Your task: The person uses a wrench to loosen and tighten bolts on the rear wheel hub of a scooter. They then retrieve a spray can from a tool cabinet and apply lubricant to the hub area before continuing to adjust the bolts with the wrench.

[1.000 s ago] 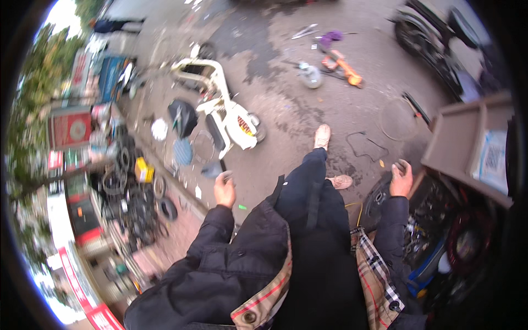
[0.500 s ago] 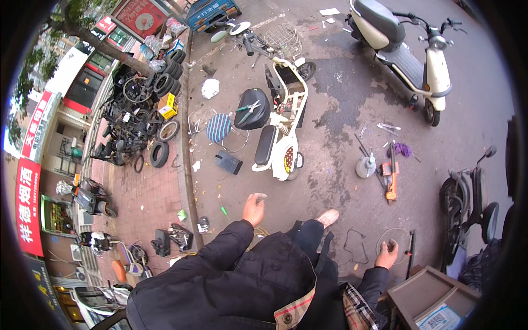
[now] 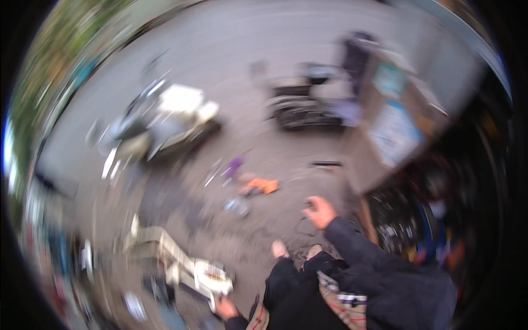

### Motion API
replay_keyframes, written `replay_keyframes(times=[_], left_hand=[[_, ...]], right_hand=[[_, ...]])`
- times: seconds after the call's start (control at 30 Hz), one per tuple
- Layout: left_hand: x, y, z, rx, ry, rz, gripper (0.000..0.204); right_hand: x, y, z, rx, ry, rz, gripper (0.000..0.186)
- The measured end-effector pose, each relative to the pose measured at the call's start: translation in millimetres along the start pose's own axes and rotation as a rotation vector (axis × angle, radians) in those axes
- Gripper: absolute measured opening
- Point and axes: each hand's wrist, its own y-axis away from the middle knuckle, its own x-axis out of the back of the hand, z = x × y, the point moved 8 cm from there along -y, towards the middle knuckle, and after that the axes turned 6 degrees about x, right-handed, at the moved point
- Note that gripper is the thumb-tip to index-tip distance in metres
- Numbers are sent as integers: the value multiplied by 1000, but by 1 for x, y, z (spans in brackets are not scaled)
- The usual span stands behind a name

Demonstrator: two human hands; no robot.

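Scooter frame (image 3: 206, 275) just beside my left hand (image 3: 225, 307); too blurred to tell its grip. Right hand (image 3: 319, 213) loosely curled, thumb and fingertips apart; orange tool (image 3: 264, 185) ahead-left, ground (image 3: 264, 225) bearing its weight.

Cutting off the left sleeve (image 3: 237, 323) at the lower edge, behind the left grip (image 3: 225, 308); blurring the scooter frame (image 3: 212, 279) just ahead, leaving contact unclear; smearing dark clutter (image 3: 406, 231) right of the right grip (image 3: 320, 213).
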Motion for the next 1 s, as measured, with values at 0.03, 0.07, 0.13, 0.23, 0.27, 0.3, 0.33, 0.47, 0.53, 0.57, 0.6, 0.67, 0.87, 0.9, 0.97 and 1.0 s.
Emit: replay_keyframes(times=[0.03, 0.07, 0.13, 0.23, 0.27, 0.3, 0.33, 0.47, 0.53, 0.57, 0.6, 0.67, 0.87, 0.9, 0.97, 1.0], left_hand=[[-19, -12, 2, 9, -4, -67, 36], [-36, -27, 9, -11, -71, -112, 37], [-85, -63, 22, -74, -209, -254, 37], [-186, -94, 54, -181, -335, -470, 38], [-228, -94, 72, -231, -370, -558, 39], [-268, -85, 86, -276, -393, -645, 39], [-307, -70, 101, -305, -416, -733, 39], [-436, 19, 162, -387, -487, -905, 38], [-470, 76, 186, -460, -418, -961, 34], [-484, 105, 194, -454, -441, -979, 32], [-494, 140, 201, -527, -462, -1044, 30], [-519, 216, 215, -677, -523, -1172, 24], [-587, 479, 290, -1410, -471, -1439, 44], [-592, 524, 301, -1540, -380, -1490, 47], [-606, 595, 312, -1617, -246, -1523, 58], [-616, 625, 315, -1605, -178, -1544, 64]], right_hand=[[25, 3, -15, 67, 141, 56, 44], [56, 4, -19, 92, 9, 35, 41], [116, 25, -32, 70, 70, 123, 36], [212, 64, -39, 76, 159, 323, 32], [239, 82, -35, 25, 199, 387, 32], [261, 111, -24, -53, 192, 473, 31], [280, 138, -17, -124, 185, 547, 31], [312, 234, 12, -297, 198, 755, 31], [308, 263, 31, -335, 129, 836, 30], [304, 274, 43, -306, 35, 880, 31], [299, 282, 54, -280, 9, 920, 31], [287, 295, 80, -249, -28, 991, 31], [212, 322, 166, -463, -309, 1084, 37], [199, 325, 177, -504, -353, 1062, 37], [184, 329, 192, -503, -353, 1059, 37], [176, 330, 203, -537, -382, 1043, 37]])
